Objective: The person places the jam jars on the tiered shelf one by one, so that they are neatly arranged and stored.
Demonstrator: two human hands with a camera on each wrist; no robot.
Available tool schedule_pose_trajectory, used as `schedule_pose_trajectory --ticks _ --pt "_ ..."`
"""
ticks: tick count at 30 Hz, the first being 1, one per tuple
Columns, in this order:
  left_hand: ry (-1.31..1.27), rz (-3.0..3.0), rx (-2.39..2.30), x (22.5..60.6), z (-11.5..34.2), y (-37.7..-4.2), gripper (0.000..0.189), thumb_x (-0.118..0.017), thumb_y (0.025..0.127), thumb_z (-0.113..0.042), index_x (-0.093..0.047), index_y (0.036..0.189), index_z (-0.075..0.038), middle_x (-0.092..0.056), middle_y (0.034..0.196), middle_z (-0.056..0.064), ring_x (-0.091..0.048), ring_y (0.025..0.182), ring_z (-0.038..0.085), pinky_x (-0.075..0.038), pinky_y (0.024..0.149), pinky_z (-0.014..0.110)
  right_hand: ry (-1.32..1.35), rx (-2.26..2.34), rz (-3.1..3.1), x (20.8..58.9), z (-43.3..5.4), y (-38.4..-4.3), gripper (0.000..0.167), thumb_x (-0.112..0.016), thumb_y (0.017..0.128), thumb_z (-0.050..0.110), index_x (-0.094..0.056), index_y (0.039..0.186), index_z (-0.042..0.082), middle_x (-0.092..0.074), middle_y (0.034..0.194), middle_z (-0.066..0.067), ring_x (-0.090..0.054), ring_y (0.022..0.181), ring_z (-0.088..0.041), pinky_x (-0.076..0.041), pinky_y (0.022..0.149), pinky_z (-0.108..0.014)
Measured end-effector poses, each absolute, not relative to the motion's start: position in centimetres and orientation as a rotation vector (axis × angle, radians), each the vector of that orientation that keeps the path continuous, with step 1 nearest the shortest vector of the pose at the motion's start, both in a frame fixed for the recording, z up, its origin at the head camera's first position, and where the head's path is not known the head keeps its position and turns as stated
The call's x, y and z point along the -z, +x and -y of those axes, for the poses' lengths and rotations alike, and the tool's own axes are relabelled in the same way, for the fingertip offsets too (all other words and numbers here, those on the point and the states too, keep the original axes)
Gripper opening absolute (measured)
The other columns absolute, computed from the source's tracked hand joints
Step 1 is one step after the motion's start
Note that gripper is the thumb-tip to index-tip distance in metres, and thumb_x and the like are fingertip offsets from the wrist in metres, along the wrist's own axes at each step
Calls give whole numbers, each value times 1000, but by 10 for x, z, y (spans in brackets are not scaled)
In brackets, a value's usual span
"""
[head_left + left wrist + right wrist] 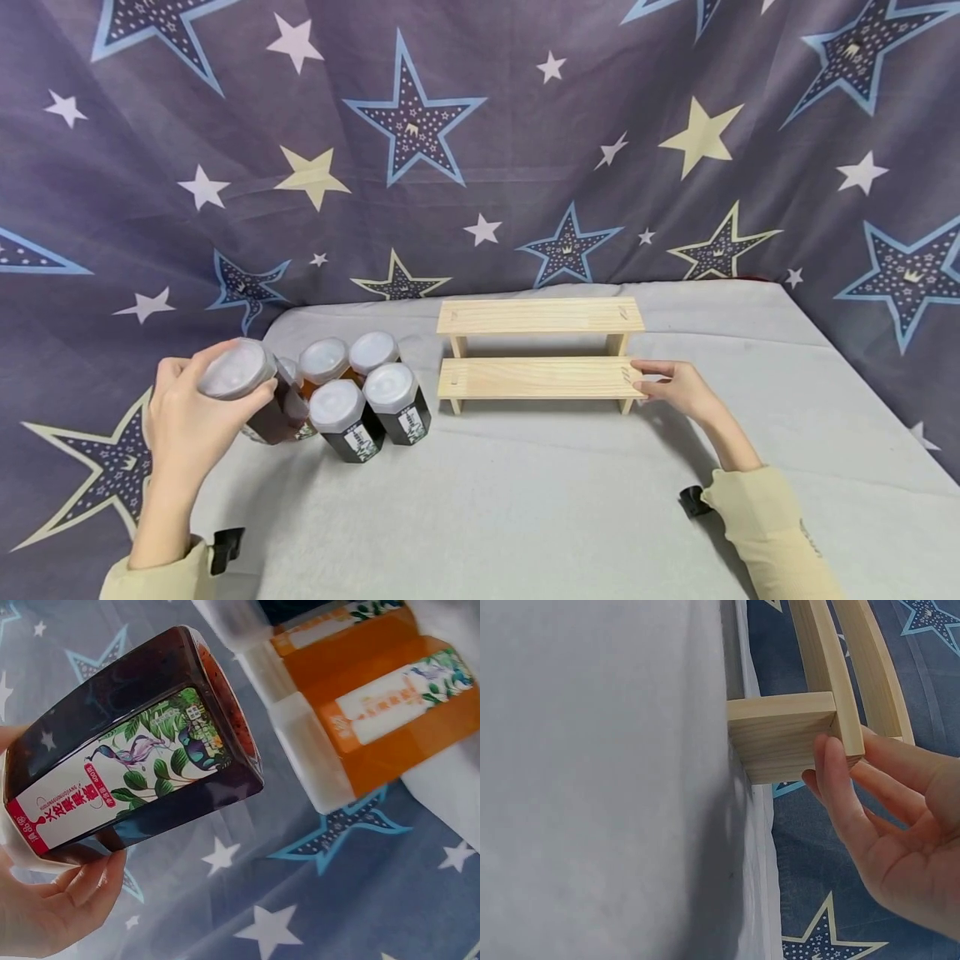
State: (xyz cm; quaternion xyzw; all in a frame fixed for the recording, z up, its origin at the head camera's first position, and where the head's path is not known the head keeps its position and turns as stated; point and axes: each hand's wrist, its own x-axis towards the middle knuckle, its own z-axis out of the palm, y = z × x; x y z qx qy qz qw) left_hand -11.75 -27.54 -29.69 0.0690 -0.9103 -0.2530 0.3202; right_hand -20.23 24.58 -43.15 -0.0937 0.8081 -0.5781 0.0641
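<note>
Left hand (187,400): thumb and fingers pinching the cap end of a dark hexagonal jar (135,750), so the jar sits in that hand, just left of the other jars. Its label (161,746) has a bird, green leaves and a pink-red band; dark red contents. Black piece (227,550) at the left cuff.

Just right of the left hand, a group of white-capped jars: amber jar (322,363) nearest it at the back, another back jar (373,353) beside that, and in front two dark jars, one (348,425) nearer the left hand, one (397,408) farther from it. Another cap shows partly behind the held jar.

Between the hands, nearer the right: two-tier wooden stand (540,379) on the cloth-covered worktop (487,508), higher tier behind.

Right hand (678,390): pinching the right end of the lower board, fingertips on both faces. Cream sleeve (765,525) behind it.
</note>
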Motion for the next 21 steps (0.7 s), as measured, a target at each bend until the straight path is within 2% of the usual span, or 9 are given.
schedule_pose_trajectory --ticks 7,14,21 --pt "140 2388 683 288 259 -127 54 -77 60 -21 -61 111 -16 -43 93 15 -44 79 25 -31 61 41 -265 1736 -2447 430 -245 -202 43 -55 83 -3 -40 120 -19 -44 117 -36 -62 67 -7 -52 65 -31" --pt "65 2393 726 282 233 -139 54 -76 60 -24 -61 112 -17 -44 93 13 -46 81 27 -34 64 43 -255 1743 -2441 429 -244 -202 43 -55 82 -4 -40 119 -20 -43 117 -36 -62 66 -9 -51 66 -34" --pt "-32 2367 773 282 205 -151 51 -77 60 -24 -62 108 -18 -43 88 11 -46 79 26 -34 65 39 -245 1732 -2462 429 -244 -201 42 -54 82 -4 -40 119 -20 -43 117 -37 -62 66 -8 -51 66 -35"
